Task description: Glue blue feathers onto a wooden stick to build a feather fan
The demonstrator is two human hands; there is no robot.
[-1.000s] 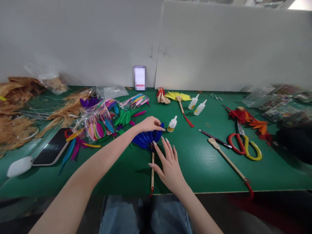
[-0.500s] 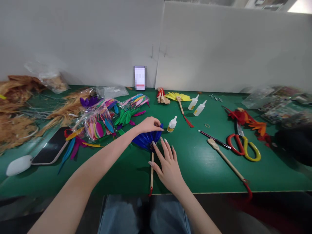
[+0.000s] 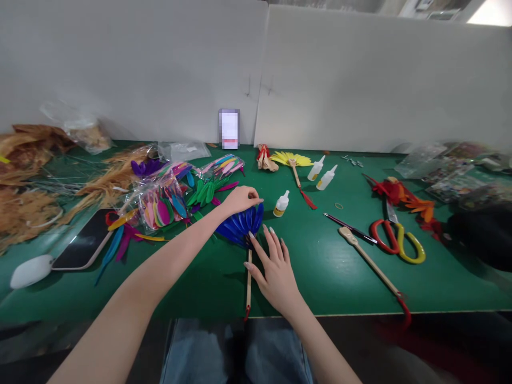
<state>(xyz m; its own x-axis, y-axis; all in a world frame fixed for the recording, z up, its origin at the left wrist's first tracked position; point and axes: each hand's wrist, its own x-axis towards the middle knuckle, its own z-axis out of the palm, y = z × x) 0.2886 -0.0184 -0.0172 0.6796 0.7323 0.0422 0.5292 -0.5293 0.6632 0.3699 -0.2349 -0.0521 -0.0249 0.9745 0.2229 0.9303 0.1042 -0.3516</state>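
A small fan of blue feathers on a wooden stick lies on the green table in front of me. My left hand reaches over the fan and pinches the tip of a blue feather at its far right edge. My right hand lies flat with fingers spread, its fingertips pressing where the feathers meet the stick. A small white glue bottle stands just right of the fan.
Bags of coloured feathers and a phone lie to the left, with straw-coloured feathers beyond. A yellow feather fan, two glue bottles, a bare wooden stick and red-yellow scissors lie to the right.
My left hand has shifted slightly back along the fan's upper edge, still pinching a blue feather. My right hand stays pressed at the fan's base.
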